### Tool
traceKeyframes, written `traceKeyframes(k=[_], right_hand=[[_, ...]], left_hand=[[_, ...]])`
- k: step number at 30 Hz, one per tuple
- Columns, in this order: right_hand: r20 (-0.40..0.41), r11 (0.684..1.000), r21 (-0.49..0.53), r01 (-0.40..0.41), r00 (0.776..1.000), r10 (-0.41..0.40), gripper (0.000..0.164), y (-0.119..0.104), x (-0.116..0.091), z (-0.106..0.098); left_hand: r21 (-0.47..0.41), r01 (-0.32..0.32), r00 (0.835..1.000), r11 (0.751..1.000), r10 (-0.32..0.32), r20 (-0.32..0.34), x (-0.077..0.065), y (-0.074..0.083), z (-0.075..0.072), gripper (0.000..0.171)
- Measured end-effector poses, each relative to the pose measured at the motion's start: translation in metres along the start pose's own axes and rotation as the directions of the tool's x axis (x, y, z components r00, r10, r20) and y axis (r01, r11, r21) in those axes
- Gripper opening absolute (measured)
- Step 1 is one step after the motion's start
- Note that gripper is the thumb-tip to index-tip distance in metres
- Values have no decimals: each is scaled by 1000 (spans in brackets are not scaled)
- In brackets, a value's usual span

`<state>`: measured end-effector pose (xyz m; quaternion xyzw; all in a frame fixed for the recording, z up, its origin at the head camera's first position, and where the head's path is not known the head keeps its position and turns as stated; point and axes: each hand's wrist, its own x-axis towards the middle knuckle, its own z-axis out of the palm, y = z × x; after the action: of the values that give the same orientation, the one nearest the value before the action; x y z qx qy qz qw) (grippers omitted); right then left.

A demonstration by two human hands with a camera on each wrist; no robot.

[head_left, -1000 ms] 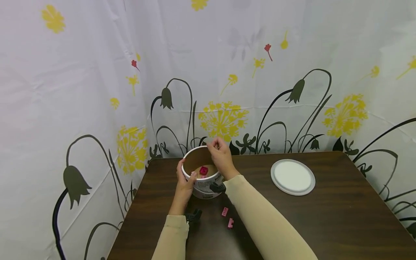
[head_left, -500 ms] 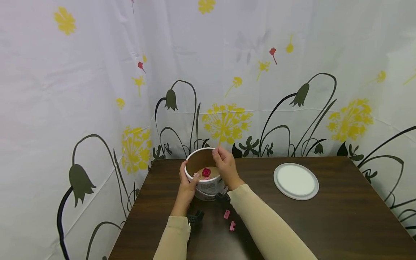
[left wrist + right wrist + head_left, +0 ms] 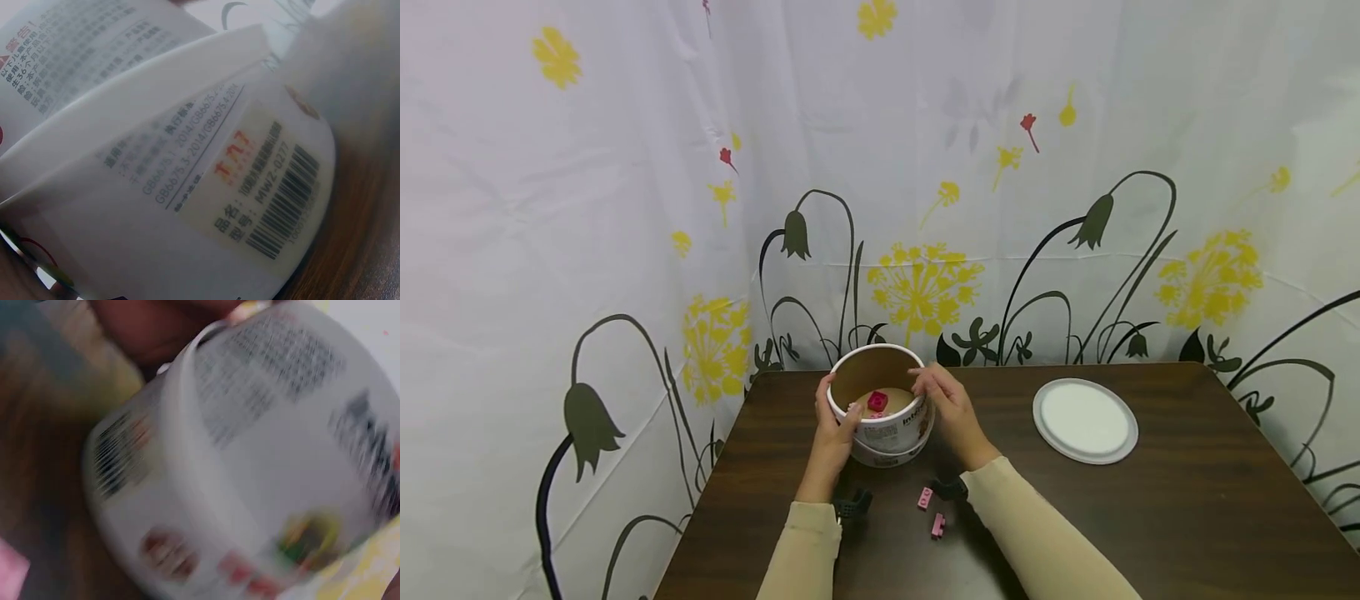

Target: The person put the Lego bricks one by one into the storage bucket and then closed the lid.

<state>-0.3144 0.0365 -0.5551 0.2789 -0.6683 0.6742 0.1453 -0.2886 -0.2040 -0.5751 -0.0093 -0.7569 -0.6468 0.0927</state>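
Observation:
A round white tub (image 3: 889, 432) with printed sides and a brown inside tilts toward me, seated in a second white tub (image 3: 886, 458) below it. A dark pink toy brick (image 3: 877, 401) and lighter pink ones lie inside. My left hand (image 3: 833, 425) grips the upper tub's left side, its thumb over the near rim. At the right rim, my right hand (image 3: 946, 400) has its fingers bent over the edge. Barcode and print on the lower tub (image 3: 262, 187) fill the left wrist view; the right wrist view shows the tubs (image 3: 250, 444) blurred.
Two pink toy bricks, one flat (image 3: 925, 498) and one on its side (image 3: 938, 527), lie on the dark wooden table (image 3: 1180, 500) near my right wrist. A white round lid (image 3: 1086, 421) rests at the right. A flower-print curtain (image 3: 925, 167) hangs behind.
My right hand has moved from the tub's back right rim down and rightward to its right side. The left hand keeps its grip, and the view has shifted slightly.

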Motion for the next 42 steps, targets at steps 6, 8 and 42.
traceKeyframes(k=[6,8,42], right_hand=[[-21,997,58,-58,998,59,32,18,-50,-25],[-63,986,94,-136,988,142,31,23,-66,-34],[333,803,-591,-85,880,339,27,10,-113,-24]], left_hand=[[-5,12,1000,1000,-12,12,-2,-2,0,81],[5,23,1000,1000,-23,16,-1,-2,-1,81],[-6,3,1000,1000,-3,1,3,-1,0,79]])
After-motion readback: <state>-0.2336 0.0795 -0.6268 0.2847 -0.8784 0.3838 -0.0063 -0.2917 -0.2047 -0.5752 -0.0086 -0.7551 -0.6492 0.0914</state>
